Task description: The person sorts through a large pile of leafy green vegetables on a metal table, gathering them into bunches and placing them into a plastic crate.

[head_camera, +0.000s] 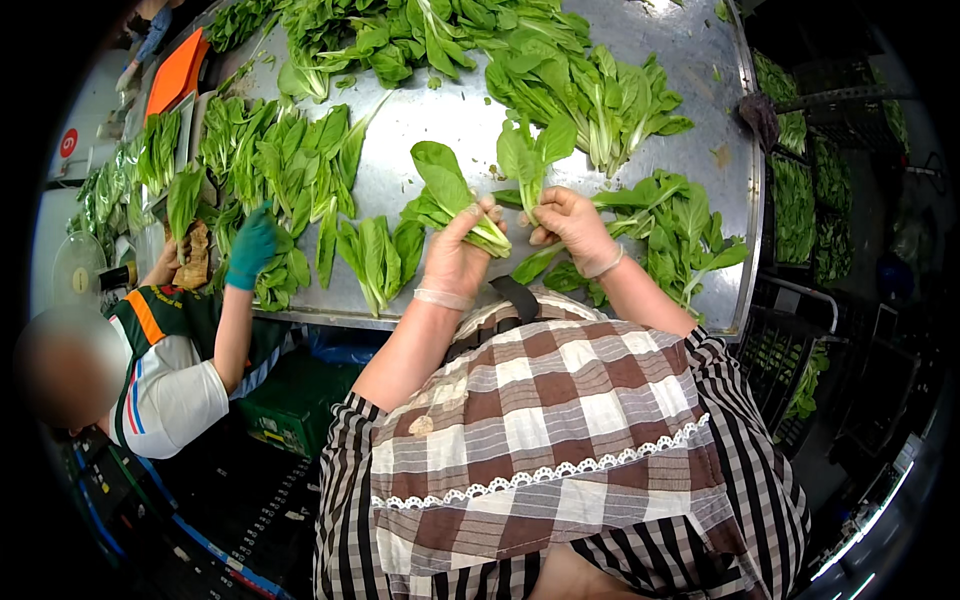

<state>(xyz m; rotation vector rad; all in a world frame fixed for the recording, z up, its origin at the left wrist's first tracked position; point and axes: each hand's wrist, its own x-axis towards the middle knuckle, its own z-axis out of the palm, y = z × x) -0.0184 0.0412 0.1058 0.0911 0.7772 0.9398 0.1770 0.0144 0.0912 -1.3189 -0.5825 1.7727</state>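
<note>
My left hand (457,259), in a thin clear glove, is closed around a bunch of leafy greens (444,180), its pale stems pointing to the lower right. Close to its right, my right hand (574,225), gloved the same way, pinches a small leafy green plant (531,154) by its stem base, leaves upward. More loose greens (675,232) lie beside and partly beneath my right forearm. A small bunch of greens (379,262) rests on the metal table (427,109) to the left of my left hand.
Heaps of greens (420,37) cover the table's far side. At left, a co-worker's green-gloved hand (253,247) reaches over more greens (285,157). An orange board (176,71) stands at the far left. Crates of greens (793,210) are at the right, and a green crate (300,397) is below the table.
</note>
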